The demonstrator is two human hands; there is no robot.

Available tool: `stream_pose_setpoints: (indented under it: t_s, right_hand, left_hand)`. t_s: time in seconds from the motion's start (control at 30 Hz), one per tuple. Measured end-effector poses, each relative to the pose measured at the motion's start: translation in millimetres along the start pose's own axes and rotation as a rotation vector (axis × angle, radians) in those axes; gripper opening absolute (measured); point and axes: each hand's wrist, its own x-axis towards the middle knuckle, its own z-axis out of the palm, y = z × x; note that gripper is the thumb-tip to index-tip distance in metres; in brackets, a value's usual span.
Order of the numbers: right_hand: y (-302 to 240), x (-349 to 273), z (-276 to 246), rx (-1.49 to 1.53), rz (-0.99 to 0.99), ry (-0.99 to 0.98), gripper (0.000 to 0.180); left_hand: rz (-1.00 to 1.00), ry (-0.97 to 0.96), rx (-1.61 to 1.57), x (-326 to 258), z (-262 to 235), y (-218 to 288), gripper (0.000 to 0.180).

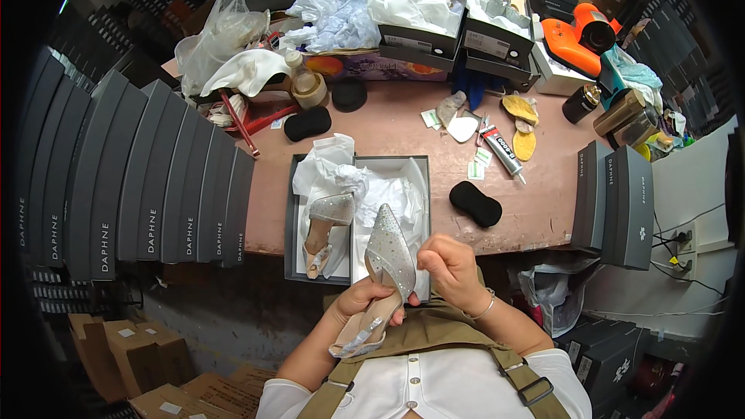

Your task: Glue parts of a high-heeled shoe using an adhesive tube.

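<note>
A silver, glittery shoe with a pointed toe (390, 252) is held over the near edge of the table, toe pointing away from me. My left hand (358, 300) is closed round its middle, the thumb by the opening. Just right of the toe part, my right hand (450, 268) has its fingers curled in; whatever they may hold is hidden. Beneath lies an open grey shoebox (289, 244) lined with white tissue paper (415, 178). The matching shoe (332, 208) rests in its left half, partly wrapped in tissue.
Stacked dark shoeboxes (140, 178) line the left side, and more boxes (627, 206) stand at the right edge. On the table are black oval pads (475, 204), a glue tube (503, 151) and yellow cloth pieces (524, 143). An orange tool (570, 46) sits at the back right.
</note>
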Motion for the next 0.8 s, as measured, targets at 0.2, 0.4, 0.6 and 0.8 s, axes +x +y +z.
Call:
stream_pose_setpoints:
  t_s: [0.2,0.4,0.6,0.8]
  right_hand:
    - [4,11,7,0.244,0.100,0.080,0.054]
    - [13,0,4,0.335,0.250,-0.076,0.059]
    - [14,-4,3,0.387,0.235,-0.062,0.056]
    - [23,-4,1,0.411,0.306,-0.068,0.053]
  left_hand:
    - [-0.007,0.116,0.214,6,15,3,0.035]
    - [-0.011,0.201,0.416,1,21,12,0.034]
    - [-0.042,0.291,0.460,-3,31,17,0.032]
    - [-0.081,0.279,0.393,2,22,14,0.029]
